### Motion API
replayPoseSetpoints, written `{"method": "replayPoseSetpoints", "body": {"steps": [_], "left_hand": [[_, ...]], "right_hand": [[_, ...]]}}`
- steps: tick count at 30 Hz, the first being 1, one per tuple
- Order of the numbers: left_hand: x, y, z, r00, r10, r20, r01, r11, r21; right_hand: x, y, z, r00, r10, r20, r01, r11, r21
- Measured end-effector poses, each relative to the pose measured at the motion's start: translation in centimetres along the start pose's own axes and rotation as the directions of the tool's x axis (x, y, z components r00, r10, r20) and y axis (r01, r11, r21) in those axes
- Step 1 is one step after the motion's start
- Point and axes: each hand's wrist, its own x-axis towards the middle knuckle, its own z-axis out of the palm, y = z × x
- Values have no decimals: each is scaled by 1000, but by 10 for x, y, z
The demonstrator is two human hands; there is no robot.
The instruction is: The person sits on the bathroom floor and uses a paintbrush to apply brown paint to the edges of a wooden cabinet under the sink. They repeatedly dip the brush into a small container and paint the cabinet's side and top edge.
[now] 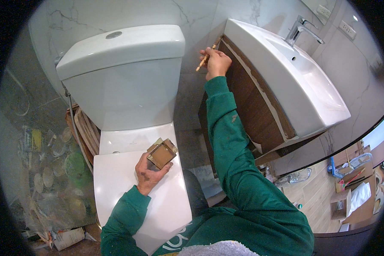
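My left hand (pixel 147 175) is closed around a small square container (pixel 162 155) with brown, paint-like contents, above the white toilet lid. Its rim is smeared. In my right hand (pixel 218 65) is a thin paintbrush (pixel 199 67) with a light wooden handle, gripped between the fingers. The brush tip reaches the back upper corner of a dark brown wooden vanity cabinet (pixel 247 109), just below the sink; whether it touches the wood I cannot tell. Along the cabinet's upper side runs a pale, uneven strip (pixel 260 87).
The white sink (pixel 260 59) with a chrome faucet (pixel 301 30) overhangs the cabinet. A toilet tank (pixel 123 81) stands left of it. Behind a glass panel (pixel 51 162) lie several objects. Beyond the right-hand doorway are a cardboard box (pixel 339 205) and a clear plastic bottle (pixel 300 175).
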Motion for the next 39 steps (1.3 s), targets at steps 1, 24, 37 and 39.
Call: {"method": "replayPoseSetpoints", "body": {"steps": [1, 24, 37, 39], "left_hand": [[-1, -1, 0, 1000, 0, 0, 0, 1000, 3], [7, 5, -2, 1000, 25, 17, -26, 998, 49], [4, -2, 2, 1000, 8, 5, -8, 1000, 8], [4, -3, 2, 1000, 9, 11, -10, 1000, 13]], "right_hand": [[0, 1, -1, 1000, -1, 4, 1, 1000, 4], [-4, -8, -1, 1000, -20, -18, 19, 1000, -16], [-15, -13, -6, 999, -27, -24, 27, 1000, 8], [-16, -13, -6, 999, -27, -31, 28, 1000, 12]]}}
